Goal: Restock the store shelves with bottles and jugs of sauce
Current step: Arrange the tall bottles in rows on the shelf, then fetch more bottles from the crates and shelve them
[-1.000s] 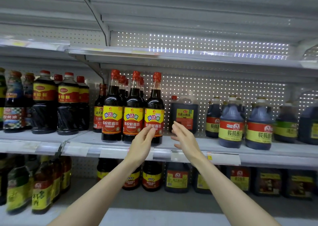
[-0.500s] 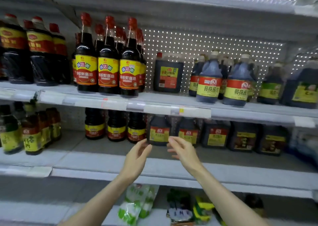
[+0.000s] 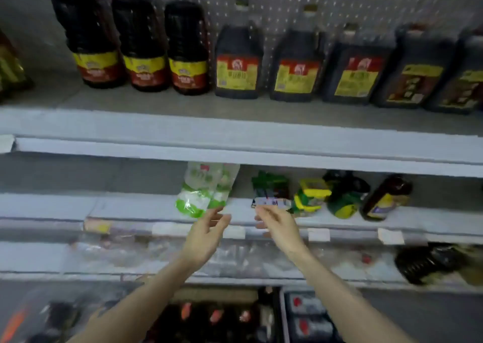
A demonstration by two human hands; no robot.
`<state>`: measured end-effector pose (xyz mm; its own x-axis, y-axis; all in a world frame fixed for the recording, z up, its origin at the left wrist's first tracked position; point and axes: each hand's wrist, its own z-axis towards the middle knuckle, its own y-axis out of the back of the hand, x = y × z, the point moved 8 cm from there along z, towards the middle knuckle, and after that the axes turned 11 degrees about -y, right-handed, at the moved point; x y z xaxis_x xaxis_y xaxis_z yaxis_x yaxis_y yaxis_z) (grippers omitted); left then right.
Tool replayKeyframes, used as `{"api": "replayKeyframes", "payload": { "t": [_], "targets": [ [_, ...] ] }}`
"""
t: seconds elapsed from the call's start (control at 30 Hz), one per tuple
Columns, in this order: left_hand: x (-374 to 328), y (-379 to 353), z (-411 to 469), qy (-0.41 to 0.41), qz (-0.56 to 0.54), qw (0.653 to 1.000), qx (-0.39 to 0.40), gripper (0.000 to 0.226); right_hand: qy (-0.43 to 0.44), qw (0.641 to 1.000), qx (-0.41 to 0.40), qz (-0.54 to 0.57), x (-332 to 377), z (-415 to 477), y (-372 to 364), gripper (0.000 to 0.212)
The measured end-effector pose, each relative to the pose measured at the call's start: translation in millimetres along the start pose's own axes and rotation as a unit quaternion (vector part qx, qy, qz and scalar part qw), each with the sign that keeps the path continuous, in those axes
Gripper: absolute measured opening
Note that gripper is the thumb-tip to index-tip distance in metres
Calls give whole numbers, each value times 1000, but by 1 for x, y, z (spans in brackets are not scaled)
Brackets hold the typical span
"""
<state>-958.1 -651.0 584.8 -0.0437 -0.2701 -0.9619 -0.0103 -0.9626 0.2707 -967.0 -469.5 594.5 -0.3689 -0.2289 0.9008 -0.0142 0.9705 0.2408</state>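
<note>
Both arms reach out toward the shelving, and neither hand has hold of anything. The left hand (image 3: 206,234) is spread loosely with its fingers relaxed, fingertips just under a green and white bag (image 3: 201,191), though the blur hides whether they touch it. The right hand (image 3: 278,227) is likewise slack and empty, palm turned inward, in front of the lower shelf (image 3: 130,206) and its pale price tags (image 3: 318,234). The two hands hang near each other but apart. The sauce stands on the upper shelf (image 3: 235,131), well above the hands: three round dark bottles (image 3: 142,44) with yellow and red labels on the left, and beside them a row of squarer jugs (image 3: 298,63) running off to the right, all upright and set back against the pegboard. On the lower shelf, right of the bag, sit a green packet (image 3: 269,186), a tub (image 3: 311,196) with a yellow lid, and a dark bottle lying tipped (image 3: 384,199). Down at floor level, between the forearms, red caps (image 3: 214,315) show in what looks like a box, too blurred to make out more.
</note>
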Motion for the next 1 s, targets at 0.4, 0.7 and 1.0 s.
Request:
{"api": "replayKeyframes", "payload": {
  "t": [0.4, 0.7, 1.0],
  "targets": [
    [265, -99, -60, 159, 23, 983, 88, 25, -205, 978, -29, 31, -310, 51, -29, 9],
    [411, -161, -70, 215, 24, 970, 108, 7, -266, 960, -85, 36, -486, 98, -35, 15],
    [516, -221, -52, 203, 35, 972, 116, 32, -247, 965, -92, 0, -589, 169, -30, 33]
  ]
}}
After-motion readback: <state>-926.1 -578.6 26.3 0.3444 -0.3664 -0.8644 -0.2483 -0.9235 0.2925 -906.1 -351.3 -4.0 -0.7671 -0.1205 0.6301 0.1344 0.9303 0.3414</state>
